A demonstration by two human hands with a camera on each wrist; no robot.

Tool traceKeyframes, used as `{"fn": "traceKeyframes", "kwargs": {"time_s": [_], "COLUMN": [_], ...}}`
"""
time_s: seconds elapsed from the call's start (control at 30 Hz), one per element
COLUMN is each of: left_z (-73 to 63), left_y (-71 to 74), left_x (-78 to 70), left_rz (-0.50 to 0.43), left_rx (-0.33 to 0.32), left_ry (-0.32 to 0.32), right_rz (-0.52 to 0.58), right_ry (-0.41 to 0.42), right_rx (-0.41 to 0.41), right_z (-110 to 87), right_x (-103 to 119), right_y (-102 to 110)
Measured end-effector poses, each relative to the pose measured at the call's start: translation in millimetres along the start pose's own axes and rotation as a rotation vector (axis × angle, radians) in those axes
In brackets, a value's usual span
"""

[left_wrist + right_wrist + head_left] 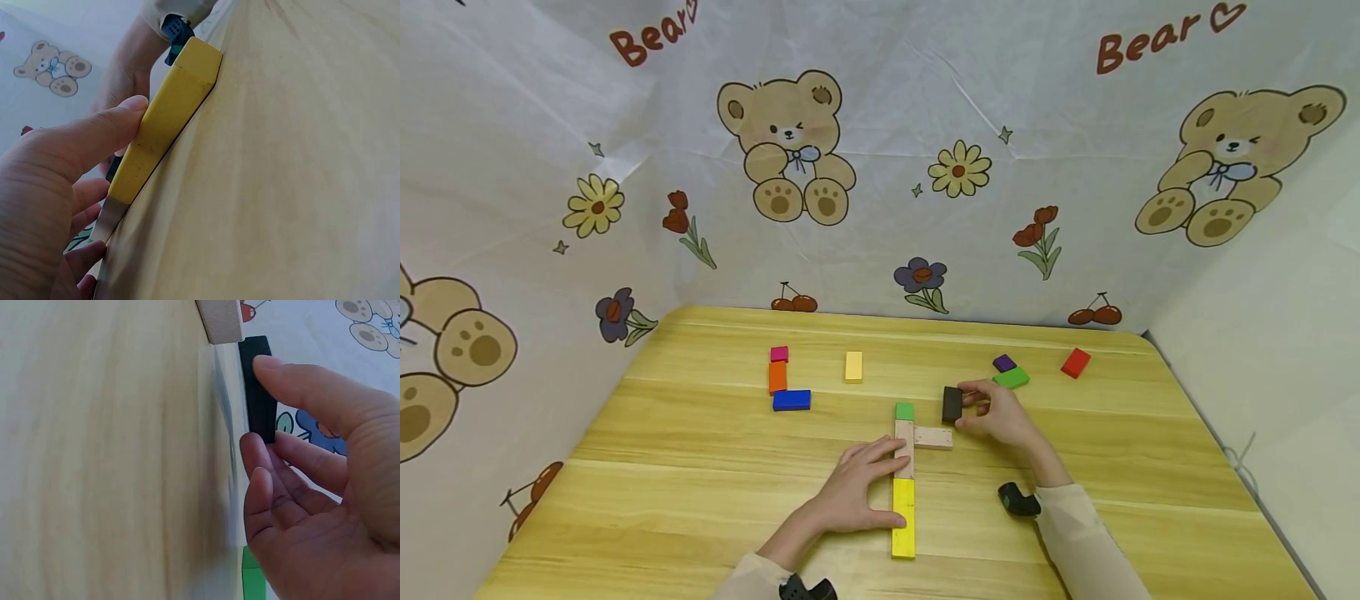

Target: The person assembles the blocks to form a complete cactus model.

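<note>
A line of blocks runs toward me in the head view: a small green block (905,411) at the far end, a bare wooden block (904,458), then a yellow block (903,533). My left hand (853,490) lies along its left side, fingertips on the wooden block and thumb on the yellow one. Another bare wooden block (933,438) juts out to the right of the line. Just beyond its outer end, my right hand (1002,414) pinches a black block (952,405) between thumb and fingers. The right wrist view shows the thumb on the black block (258,394).
Farther back on the table (700,492) are pink (779,354), orange (777,377) and blue (792,401) blocks in a cluster, with a pale yellow block (853,367) beside them. Purple (1004,363), green (1012,378) and red (1076,363) blocks lie at the back right.
</note>
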State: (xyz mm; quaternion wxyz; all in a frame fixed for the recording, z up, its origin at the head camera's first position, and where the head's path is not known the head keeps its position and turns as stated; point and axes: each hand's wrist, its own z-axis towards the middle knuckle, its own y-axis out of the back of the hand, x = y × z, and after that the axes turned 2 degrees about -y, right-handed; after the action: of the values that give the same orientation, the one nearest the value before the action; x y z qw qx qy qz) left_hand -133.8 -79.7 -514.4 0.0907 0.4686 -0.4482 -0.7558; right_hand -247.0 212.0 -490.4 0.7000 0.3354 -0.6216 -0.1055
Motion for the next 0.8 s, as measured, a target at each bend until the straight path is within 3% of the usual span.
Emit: {"fn": "traceKeyframes", "kwargs": {"time_s": [0.4,0.8], "left_z": [-0.1,0.3], "left_y": [-0.2,0.0], "left_x": [-0.5,-1.0], "left_rz": [-0.001,0.001], "left_rx": [0.010,0.014], "left_ry": [0.019,0.019], "right_rz": [-0.001,-0.035], "right_ry": [0.027,-0.007], "right_rx": [0.011,0.008], "right_z": [-0.3,-1.7], "right_x": [-1.5,0.7], "right_y": [-6.1,-7.6]}}
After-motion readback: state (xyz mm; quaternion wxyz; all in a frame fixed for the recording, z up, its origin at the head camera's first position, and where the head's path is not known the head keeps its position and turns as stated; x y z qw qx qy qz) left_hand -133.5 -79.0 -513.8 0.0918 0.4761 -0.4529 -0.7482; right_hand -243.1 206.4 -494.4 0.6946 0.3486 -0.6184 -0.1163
